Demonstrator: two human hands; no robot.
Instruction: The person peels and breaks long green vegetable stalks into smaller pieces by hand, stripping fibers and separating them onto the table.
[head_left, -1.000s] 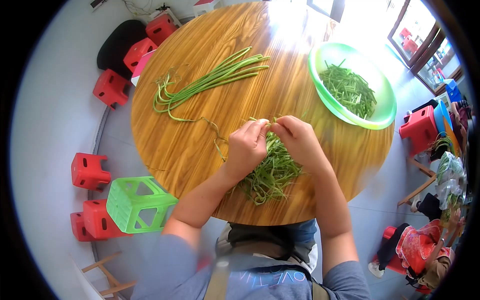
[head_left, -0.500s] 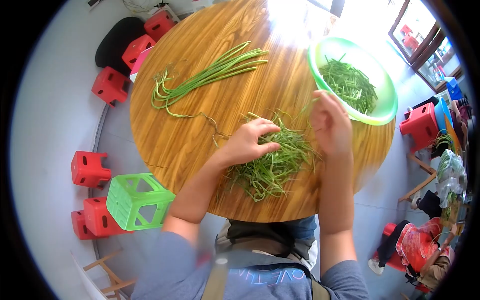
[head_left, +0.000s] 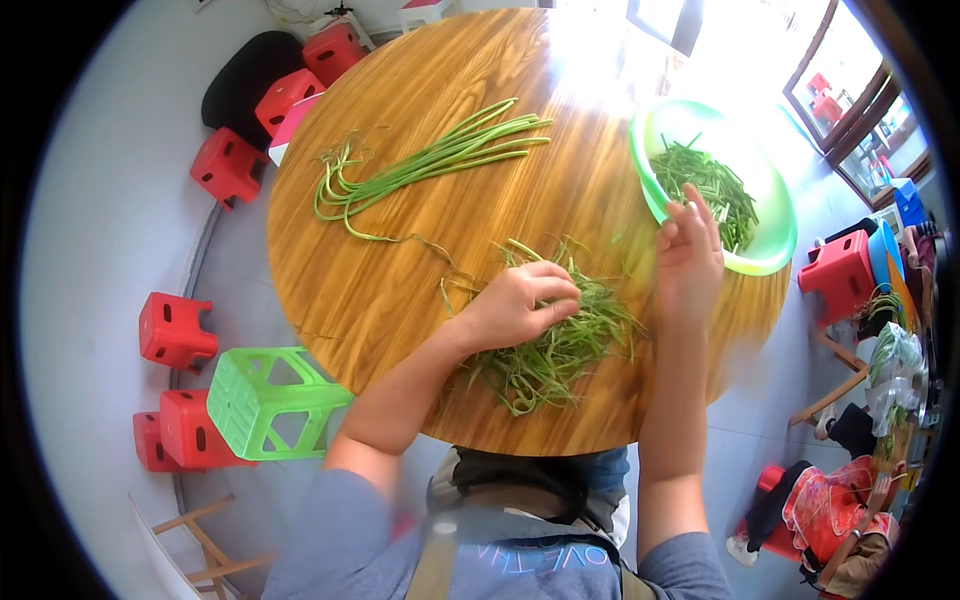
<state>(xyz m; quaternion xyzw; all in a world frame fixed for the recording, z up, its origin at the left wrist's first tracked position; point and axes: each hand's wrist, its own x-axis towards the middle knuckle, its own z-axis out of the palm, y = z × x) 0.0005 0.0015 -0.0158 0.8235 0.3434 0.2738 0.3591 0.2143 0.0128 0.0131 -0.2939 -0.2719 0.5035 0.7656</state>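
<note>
My left hand [head_left: 522, 306] is over a loose heap of thin green trimmings [head_left: 545, 375], thumb and fingers brought together. What they pinch, if anything, is hidden. My right hand [head_left: 690, 250], slightly blurred, is raised at the near rim of a pale green plastic bowl [head_left: 778, 235], its fingers stretched up and partly apart. No piece is plainly seen in it. Cut green stem pieces [head_left: 715, 190] lie inside the bowl. A bunch of long garlic scapes [head_left: 430, 165] rests on the table beyond my left hand, curled tips toward the left.
The round wooden table [head_left: 400, 290] stands before me. Red stools [head_left: 178, 330] and a green stool [head_left: 245, 405] are on the floor at left. Another red stool [head_left: 838, 275] is at right, and a person in a red patterned apron [head_left: 830, 505] sits at lower right.
My right hand has moved to the bowl's rim and its fingers have spread; the green bit seen at its fingertips no longer shows. My left thumb and fingers have closed together. The view shifted slightly.
</note>
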